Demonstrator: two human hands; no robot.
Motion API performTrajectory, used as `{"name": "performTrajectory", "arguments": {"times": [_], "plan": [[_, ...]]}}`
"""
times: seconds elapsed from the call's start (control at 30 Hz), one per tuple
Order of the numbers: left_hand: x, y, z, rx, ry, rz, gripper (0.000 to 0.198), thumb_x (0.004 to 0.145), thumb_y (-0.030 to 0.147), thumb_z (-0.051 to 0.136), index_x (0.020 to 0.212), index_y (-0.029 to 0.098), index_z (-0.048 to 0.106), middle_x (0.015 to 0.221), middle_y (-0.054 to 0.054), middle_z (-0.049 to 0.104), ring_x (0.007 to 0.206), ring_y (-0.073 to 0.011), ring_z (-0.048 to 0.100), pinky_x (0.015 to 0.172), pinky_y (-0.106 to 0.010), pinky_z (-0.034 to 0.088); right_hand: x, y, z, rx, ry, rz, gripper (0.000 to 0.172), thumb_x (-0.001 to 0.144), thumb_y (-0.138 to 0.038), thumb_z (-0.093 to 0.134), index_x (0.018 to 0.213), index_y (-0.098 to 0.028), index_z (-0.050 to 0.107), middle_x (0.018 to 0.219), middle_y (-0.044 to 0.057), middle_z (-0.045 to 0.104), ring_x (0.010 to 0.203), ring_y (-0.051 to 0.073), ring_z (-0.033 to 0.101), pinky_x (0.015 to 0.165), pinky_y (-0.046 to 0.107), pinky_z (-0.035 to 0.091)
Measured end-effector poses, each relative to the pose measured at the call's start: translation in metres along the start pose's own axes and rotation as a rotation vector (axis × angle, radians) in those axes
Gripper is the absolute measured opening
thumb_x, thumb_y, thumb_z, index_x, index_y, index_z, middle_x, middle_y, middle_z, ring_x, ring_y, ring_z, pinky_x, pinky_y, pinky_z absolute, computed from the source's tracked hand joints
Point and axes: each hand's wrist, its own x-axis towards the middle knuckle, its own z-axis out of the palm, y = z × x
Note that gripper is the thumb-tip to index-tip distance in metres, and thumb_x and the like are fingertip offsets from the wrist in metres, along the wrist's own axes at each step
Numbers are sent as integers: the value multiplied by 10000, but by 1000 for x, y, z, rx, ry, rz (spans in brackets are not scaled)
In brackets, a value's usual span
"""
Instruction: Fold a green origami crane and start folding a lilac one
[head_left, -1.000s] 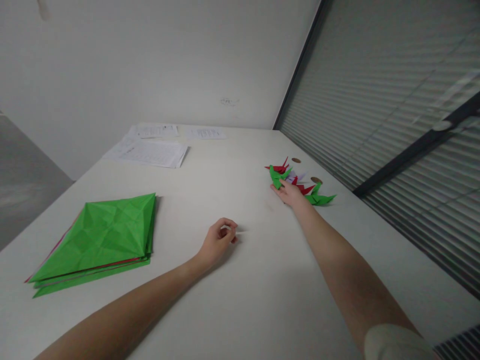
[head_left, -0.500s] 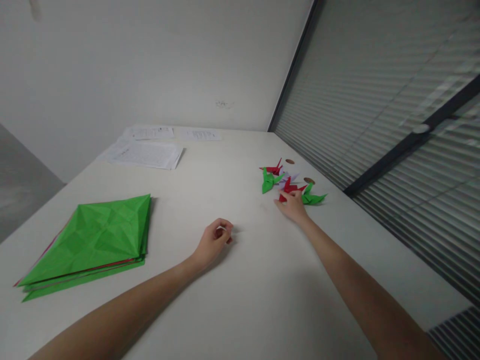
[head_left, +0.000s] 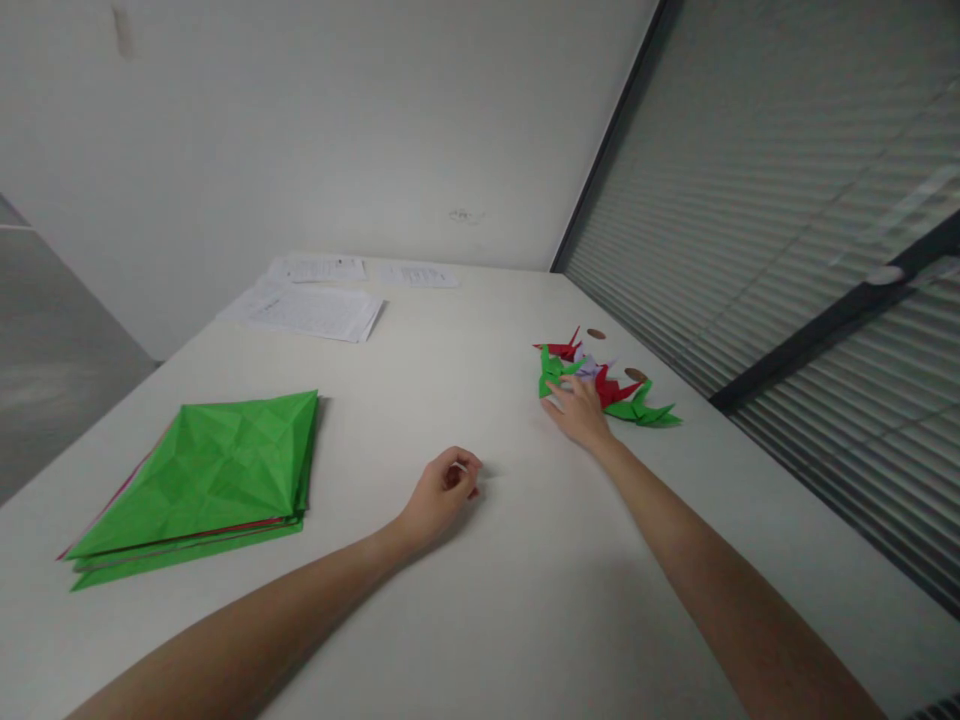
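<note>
My right hand reaches to a cluster of folded paper cranes on the table, its fingers apart. The fingertips are at the near side of a green paper crane; whether they press on it cannot be made out. Just right of the hand is a red paper crane, touching or overlapping another green crane. Behind them lie a pale purple crane, partly hidden, and a second red crane. My left hand rests on the table with fingers curled, nothing visible in it.
A stack of large folded paper, green on top, lies on the left of the white table. Printed sheets are at the back left. Two round brown spots lie near the window blinds on the right.
My right hand has let go of the nearer red crane and shifted left to the green crane, its fingers spreading. My left hand stays curled in place. The whole view has shifted slightly.
</note>
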Motion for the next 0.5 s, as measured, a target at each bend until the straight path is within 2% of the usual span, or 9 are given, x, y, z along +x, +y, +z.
{"name": "performTrajectory", "arguments": {"times": [0.1, 0.27, 0.4, 0.5], "plan": [[0, -2, 0, 11, -5, 6, 249, 809, 400, 660, 844, 169, 572, 668, 19, 554, 618, -112, 574, 616, -240, 440, 14, -22, 3, -74, -78, -130, 466, 952, -514, 415, 1228, -232, 661, 1367, 99, 535, 1168, 347, 405, 973, 478, 343], [0, -1, -1, 20, -19, 4, 253, 803, 400, 654, 829, 166, 563, 664, 16, 554, 622, -114, 575, 614, -236, 446, 29, -24, 5, -190, -85, -9, 458, 972, -474, 399, 1147, -167, 690, 1336, 131, 574, 1176, 365, 405, 941, 499, 343], [1, -2, -1, 27, -24, -2, 234, 790, 374, 654, 830, 165, 559, 666, 16, 554, 623, -114, 574, 622, -239, 454, 19, -21, 2, -171, -5, 1, 399, 963, -412, 450, 1160, -152, 679, 1354, 142, 554, 1199, 380, 387, 946, 515, 343], [1, -3, -1, 59, -29, 2, 204, 801, 349, 634, 838, 163, 559, 667, 18, 552, 619, -111, 570, 621, -238, 453, 2, -35, -6, -48, 28, -103, 337, 945, -378, 501, 1113, -166, 703, 1320, 142, 572, 1195, 361, 393, 956, 509, 350]]}}
